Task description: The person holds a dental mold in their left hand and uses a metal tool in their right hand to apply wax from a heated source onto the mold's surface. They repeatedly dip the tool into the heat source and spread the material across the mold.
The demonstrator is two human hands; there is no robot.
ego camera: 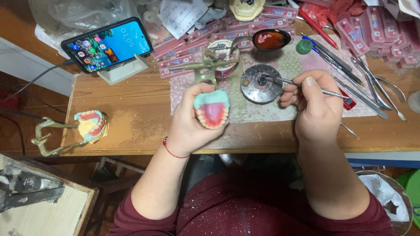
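My left hand (188, 126) grips a dental model (211, 108) mounted on a brass articulator (204, 70); the model has a pale green base, pink wax gums and a row of teeth facing me. My right hand (313, 102) pinches a thin metal wax tool (302, 84), its tip reaching left over a small round metal burner dish (258, 85). Both hands hover above the wooden workbench (140, 109), a few centimetres apart.
A second denture model on an articulator (89, 126) sits at the bench's left edge. A phone on a stand (107, 43) is at back left. Pink tooth-card boxes (188, 46), a ladle of red wax (270, 40), and several metal instruments (367, 85) crowd the back and right.
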